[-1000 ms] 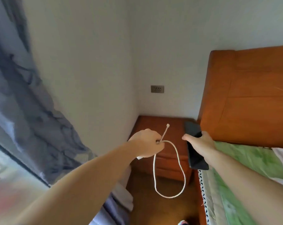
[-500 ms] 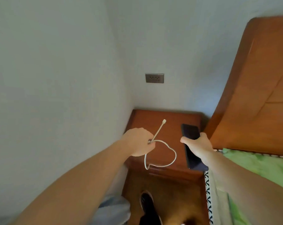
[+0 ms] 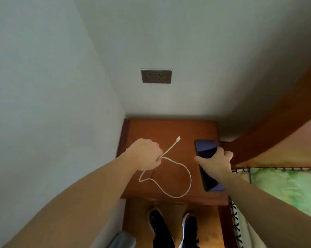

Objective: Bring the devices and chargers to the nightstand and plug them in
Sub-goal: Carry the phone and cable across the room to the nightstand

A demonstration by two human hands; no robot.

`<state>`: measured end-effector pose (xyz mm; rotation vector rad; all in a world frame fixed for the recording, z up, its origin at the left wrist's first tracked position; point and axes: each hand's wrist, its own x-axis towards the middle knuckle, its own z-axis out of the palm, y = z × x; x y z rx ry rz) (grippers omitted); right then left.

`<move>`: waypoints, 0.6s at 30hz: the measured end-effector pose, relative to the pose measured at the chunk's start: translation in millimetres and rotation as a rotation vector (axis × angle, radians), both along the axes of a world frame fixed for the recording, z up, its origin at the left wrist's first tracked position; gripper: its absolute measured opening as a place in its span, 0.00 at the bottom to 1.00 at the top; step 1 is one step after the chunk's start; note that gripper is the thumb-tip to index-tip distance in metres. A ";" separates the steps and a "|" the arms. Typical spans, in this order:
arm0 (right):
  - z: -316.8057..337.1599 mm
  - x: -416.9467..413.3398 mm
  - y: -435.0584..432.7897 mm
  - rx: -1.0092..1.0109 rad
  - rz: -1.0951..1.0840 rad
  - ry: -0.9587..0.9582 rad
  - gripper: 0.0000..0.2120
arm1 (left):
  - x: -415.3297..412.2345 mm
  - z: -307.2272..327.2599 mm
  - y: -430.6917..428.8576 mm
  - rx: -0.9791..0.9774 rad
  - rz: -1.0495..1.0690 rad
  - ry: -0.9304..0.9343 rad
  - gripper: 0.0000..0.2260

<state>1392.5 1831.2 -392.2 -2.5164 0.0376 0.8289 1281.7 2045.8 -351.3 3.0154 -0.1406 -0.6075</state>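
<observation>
My left hand (image 3: 146,154) is closed around a white charging cable (image 3: 184,170). The cable's small plug end sticks up past my knuckles and its loop droops onto the brown wooden nightstand (image 3: 156,130). My right hand (image 3: 214,162) grips a dark phone (image 3: 205,149) by its middle, over the right side of the nightstand top. Whether the phone rests on the wood I cannot tell. A grey double wall socket (image 3: 156,76) sits on the wall above the nightstand. A charger block is hidden if my fist holds one.
The nightstand stands in a corner, white walls at left and behind. A wooden headboard (image 3: 276,122) rises at the right, with a green bedspread (image 3: 285,187) below it. My dark shoes (image 3: 172,228) stand on the floor right in front of the nightstand.
I have stepped up to the nightstand and look down on it more steeply. Both hands have come over its top, and the cable loop now lies on the wood.
</observation>
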 end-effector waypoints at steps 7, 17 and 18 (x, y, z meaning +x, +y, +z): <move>-68.7 28.6 30.7 -0.076 0.094 -0.021 0.44 | 32.6 -69.4 31.8 0.024 -0.008 -0.053 0.14; -177.0 62.3 47.7 -0.263 0.274 -0.146 0.48 | 56.2 -162.1 50.3 0.013 -0.086 -0.008 0.14; -184.7 63.4 48.8 -0.267 0.287 -0.154 0.49 | 57.9 -168.0 49.9 0.015 -0.090 -0.010 0.14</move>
